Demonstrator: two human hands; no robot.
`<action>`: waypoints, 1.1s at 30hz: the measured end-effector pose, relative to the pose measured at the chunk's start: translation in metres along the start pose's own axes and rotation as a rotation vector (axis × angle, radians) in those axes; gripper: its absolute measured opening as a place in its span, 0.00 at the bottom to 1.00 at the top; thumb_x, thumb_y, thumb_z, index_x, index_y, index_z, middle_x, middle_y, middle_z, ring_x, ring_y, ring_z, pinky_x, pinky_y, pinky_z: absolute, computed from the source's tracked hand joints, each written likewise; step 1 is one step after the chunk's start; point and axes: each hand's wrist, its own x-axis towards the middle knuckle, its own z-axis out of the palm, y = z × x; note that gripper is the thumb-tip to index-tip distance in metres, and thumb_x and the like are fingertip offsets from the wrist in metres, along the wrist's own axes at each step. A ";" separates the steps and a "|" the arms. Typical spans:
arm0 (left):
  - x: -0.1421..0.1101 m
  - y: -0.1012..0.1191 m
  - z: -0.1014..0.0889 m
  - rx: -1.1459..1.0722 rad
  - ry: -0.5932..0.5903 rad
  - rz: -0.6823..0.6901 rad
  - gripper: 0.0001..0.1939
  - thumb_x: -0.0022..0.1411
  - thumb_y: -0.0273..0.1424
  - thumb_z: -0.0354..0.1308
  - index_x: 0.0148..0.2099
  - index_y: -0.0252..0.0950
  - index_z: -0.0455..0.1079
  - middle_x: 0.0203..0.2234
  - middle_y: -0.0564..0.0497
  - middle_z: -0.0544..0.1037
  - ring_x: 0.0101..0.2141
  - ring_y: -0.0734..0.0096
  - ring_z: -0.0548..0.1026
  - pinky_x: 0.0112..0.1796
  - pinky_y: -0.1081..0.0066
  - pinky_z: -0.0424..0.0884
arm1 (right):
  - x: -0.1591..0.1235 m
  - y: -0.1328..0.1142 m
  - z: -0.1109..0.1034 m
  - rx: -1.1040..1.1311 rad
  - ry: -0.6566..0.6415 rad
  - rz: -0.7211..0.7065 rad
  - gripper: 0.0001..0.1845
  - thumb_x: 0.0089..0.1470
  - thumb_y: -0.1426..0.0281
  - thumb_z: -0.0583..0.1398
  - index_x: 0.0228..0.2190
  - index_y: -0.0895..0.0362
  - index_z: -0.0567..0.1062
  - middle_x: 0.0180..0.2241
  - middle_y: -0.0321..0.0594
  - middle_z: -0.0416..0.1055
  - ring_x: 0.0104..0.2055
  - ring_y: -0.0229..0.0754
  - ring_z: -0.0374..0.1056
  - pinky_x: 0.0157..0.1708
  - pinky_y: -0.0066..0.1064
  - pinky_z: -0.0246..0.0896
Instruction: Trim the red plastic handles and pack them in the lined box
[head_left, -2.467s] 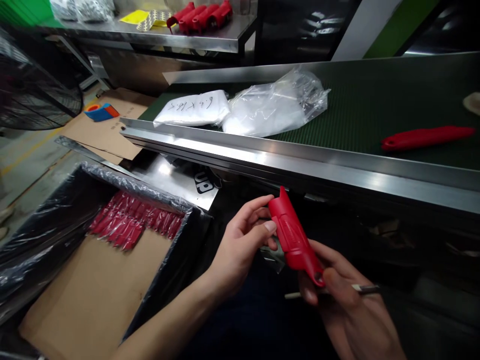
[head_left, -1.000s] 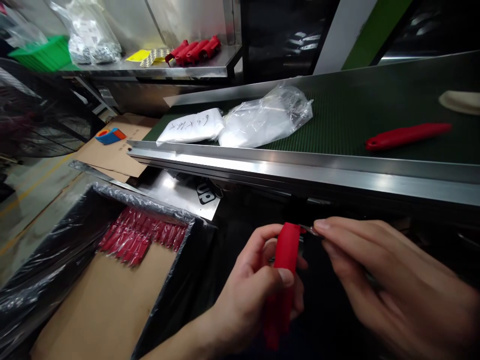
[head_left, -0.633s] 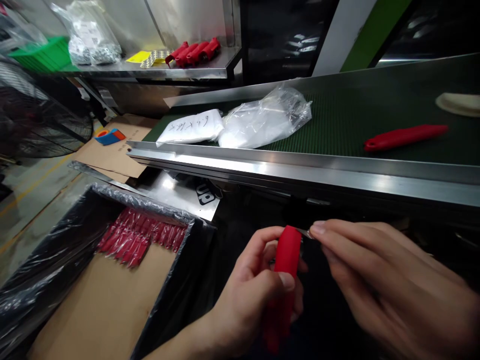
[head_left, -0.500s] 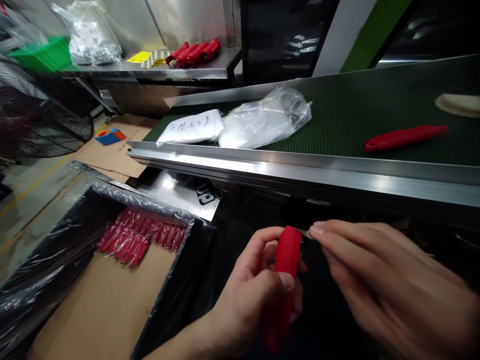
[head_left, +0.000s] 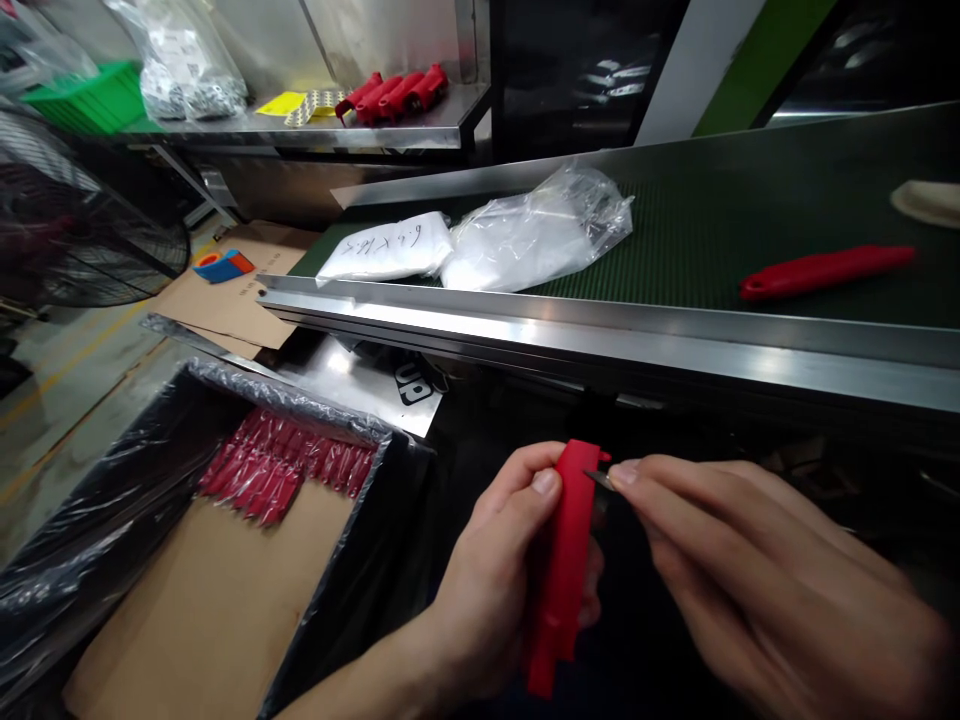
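In front of the conveyor (head_left: 690, 245), the left hand's grip (head_left: 495, 550) wraps around a red plastic part (head_left: 572, 545); the right hand's grip (head_left: 750, 560) pinches a blade (head_left: 599, 480) at the part's edge. Another red piece (head_left: 825, 273) lies on the conveyor.

Rail (head_left: 600, 340) blks L hand (head_left: 491, 555) fwd; room abv box (head_left: 292, 400).

L hand (head_left: 495, 560) + R hand (head_left: 757, 560): 2 on my cam
Held red pc (head_left: 571, 545): 1
Blade (head_left: 598, 479): 1
Lone red pc (head_left: 829, 271): 1
Back-row red pcs (head_left: 401, 97): I count 4
Bagged red pcs (head_left: 262, 480): overlapped, can't get exact qty
White flat packs (head_left: 390, 248): 2
Green bin (head_left: 97, 100): 1
Fan (head_left: 82, 230): 1
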 end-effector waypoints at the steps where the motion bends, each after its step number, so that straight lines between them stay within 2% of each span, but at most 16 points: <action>1: 0.001 0.001 0.000 0.000 0.007 -0.001 0.12 0.67 0.39 0.53 0.49 0.39 0.65 0.28 0.52 0.71 0.20 0.79 0.66 0.18 0.81 0.63 | -0.001 -0.001 0.001 -0.001 -0.002 0.003 0.20 0.57 0.81 0.57 0.51 0.59 0.73 0.45 0.45 0.73 0.45 0.42 0.69 0.43 0.36 0.64; 3: 0.002 0.003 0.000 -0.003 0.019 -0.004 0.12 0.67 0.39 0.53 0.49 0.39 0.65 0.27 0.53 0.70 0.19 0.80 0.66 0.18 0.82 0.63 | -0.003 -0.004 0.004 0.001 0.014 0.025 0.19 0.58 0.76 0.57 0.51 0.55 0.74 0.43 0.44 0.74 0.44 0.43 0.70 0.40 0.36 0.66; 6: 0.006 0.009 0.000 0.012 0.031 -0.006 0.13 0.66 0.40 0.54 0.49 0.41 0.65 0.30 0.52 0.71 0.19 0.80 0.66 0.18 0.81 0.63 | -0.006 -0.009 0.010 0.001 0.042 0.061 0.17 0.58 0.66 0.59 0.49 0.51 0.75 0.40 0.44 0.75 0.42 0.45 0.72 0.38 0.36 0.68; 10: 0.013 0.016 0.000 0.094 0.060 0.016 0.16 0.66 0.42 0.54 0.51 0.41 0.65 0.32 0.51 0.71 0.22 0.78 0.67 0.18 0.81 0.64 | -0.012 -0.015 0.016 0.002 0.047 0.062 0.18 0.57 0.61 0.60 0.48 0.52 0.76 0.40 0.44 0.75 0.41 0.45 0.72 0.38 0.35 0.68; 14: 0.021 0.019 0.000 0.087 0.033 0.116 0.15 0.67 0.39 0.52 0.51 0.38 0.63 0.31 0.51 0.70 0.23 0.78 0.66 0.21 0.81 0.63 | -0.015 -0.016 0.016 -0.009 0.012 0.014 0.17 0.58 0.66 0.59 0.48 0.51 0.76 0.41 0.43 0.75 0.41 0.44 0.72 0.39 0.34 0.67; 18: 0.027 0.021 0.000 0.092 0.005 0.139 0.13 0.68 0.39 0.51 0.51 0.38 0.63 0.31 0.51 0.70 0.21 0.79 0.66 0.22 0.79 0.64 | -0.017 -0.016 0.014 -0.006 -0.051 -0.069 0.21 0.55 0.80 0.58 0.50 0.56 0.74 0.45 0.43 0.74 0.45 0.42 0.70 0.43 0.35 0.63; 20: 0.028 0.023 0.001 0.074 0.009 0.133 0.12 0.68 0.39 0.51 0.50 0.40 0.63 0.31 0.52 0.70 0.21 0.79 0.65 0.20 0.79 0.64 | -0.018 -0.017 0.015 0.007 -0.063 -0.085 0.23 0.54 0.84 0.57 0.51 0.59 0.74 0.46 0.45 0.73 0.46 0.43 0.68 0.45 0.36 0.61; 24: 0.030 0.027 0.003 0.041 0.025 0.121 0.11 0.69 0.38 0.50 0.49 0.41 0.63 0.31 0.52 0.70 0.22 0.79 0.64 0.20 0.80 0.63 | -0.022 -0.021 0.017 0.027 -0.059 -0.085 0.24 0.54 0.84 0.56 0.51 0.60 0.74 0.47 0.45 0.72 0.47 0.44 0.67 0.45 0.37 0.60; 27: 0.031 0.029 0.003 0.004 0.034 0.129 0.10 0.69 0.37 0.49 0.50 0.41 0.62 0.32 0.52 0.69 0.22 0.79 0.64 0.20 0.80 0.63 | -0.028 -0.019 0.016 0.037 -0.039 -0.043 0.23 0.55 0.83 0.57 0.50 0.56 0.75 0.47 0.42 0.73 0.47 0.45 0.68 0.44 0.37 0.61; 29: 0.031 0.031 0.002 -0.018 0.033 0.148 0.09 0.69 0.37 0.49 0.50 0.41 0.62 0.32 0.53 0.68 0.23 0.79 0.64 0.20 0.80 0.62 | -0.031 -0.013 0.013 0.058 -0.042 0.011 0.25 0.55 0.83 0.57 0.52 0.52 0.74 0.49 0.40 0.72 0.47 0.45 0.68 0.44 0.37 0.63; 31: 0.032 0.032 0.001 -0.025 0.031 0.163 0.09 0.70 0.37 0.49 0.49 0.41 0.62 0.33 0.52 0.68 0.24 0.79 0.65 0.21 0.80 0.63 | -0.031 -0.007 0.011 0.110 -0.032 0.008 0.28 0.55 0.83 0.56 0.55 0.51 0.72 0.50 0.39 0.72 0.48 0.45 0.69 0.44 0.36 0.66; 33: 0.031 0.032 0.001 -0.026 0.028 0.159 0.09 0.70 0.37 0.49 0.50 0.41 0.62 0.33 0.52 0.68 0.24 0.79 0.65 0.21 0.80 0.63 | -0.026 -0.005 0.011 0.171 0.021 0.035 0.28 0.55 0.83 0.58 0.55 0.51 0.71 0.49 0.39 0.72 0.48 0.43 0.70 0.45 0.33 0.68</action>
